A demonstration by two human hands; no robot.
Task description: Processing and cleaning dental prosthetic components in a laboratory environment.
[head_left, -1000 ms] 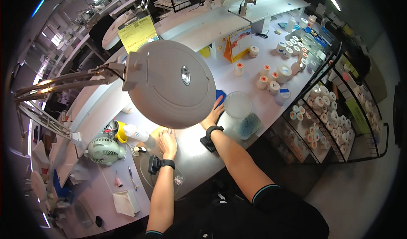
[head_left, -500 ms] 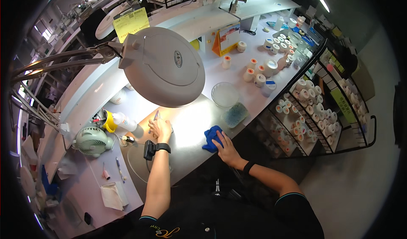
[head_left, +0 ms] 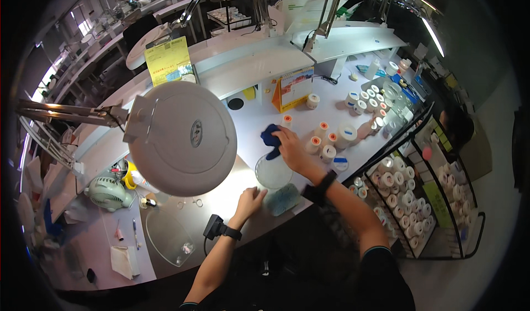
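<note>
Cloth (head_left: 270, 136) is pinched in my right hand (head_left: 292, 150), fingers closed; I'd keep it off the dish (head_left: 274, 173). Whether my left hand (head_left: 250, 203) is spread or gripping, I cannot tell.

Blu cloth (head_left: 270, 136) now beyond rnd dish (head_left: 274, 173)

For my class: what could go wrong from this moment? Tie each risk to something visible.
1. The right hand holds a blue cloth beside a white container with an orange-marked lid; a sideways sweep might knock it over.
2. The cloth's lower end overlaps the rim of the round dish in this view; it might catch and drag it.
3. The bluish rectangular piece lies near the table's front edge, so a bump from the left hand could push it off.
</note>
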